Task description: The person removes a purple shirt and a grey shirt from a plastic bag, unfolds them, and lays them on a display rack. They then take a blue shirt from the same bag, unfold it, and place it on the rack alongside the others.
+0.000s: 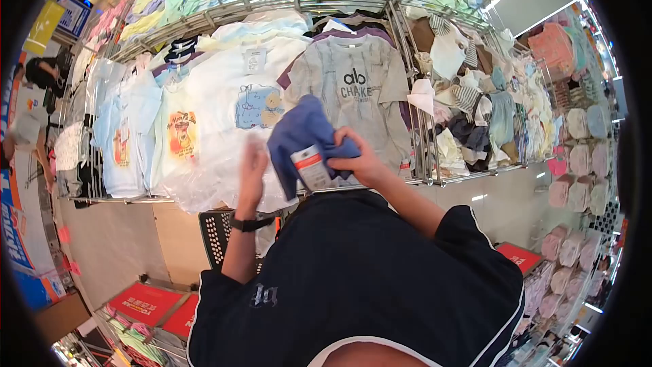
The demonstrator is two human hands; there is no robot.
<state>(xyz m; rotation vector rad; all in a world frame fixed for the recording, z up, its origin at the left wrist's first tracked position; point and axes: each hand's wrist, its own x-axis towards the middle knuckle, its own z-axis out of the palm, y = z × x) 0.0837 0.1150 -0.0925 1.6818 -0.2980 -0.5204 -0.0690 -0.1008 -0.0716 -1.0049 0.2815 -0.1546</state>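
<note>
My right hand (pixel 354 158) is closed on a bunched blue garment (pixel 305 129), gripping its right side in front of my chest. A white and red price tag (pixel 311 166) hangs at the garment's lower part. Just left of the garment is my left hand (pixel 253 165), raised and smeared by motion, so its fingers do not show clearly; a dark band is on the wrist. Behind the garment lie a grey long-sleeved top (pixel 356 95) with dark lettering and a white top (pixel 255 71) with a blue print.
Metal rails (pixel 415 122) divide the display into compartments. Jumbled children's clothes (pixel 468 102) fill the right one, and pastel clothes (pixel 176 0) lie at the back. A black perforated crate (pixel 216 234) stands below my left arm. Red signs (pixel 144 301) top a rack behind me.
</note>
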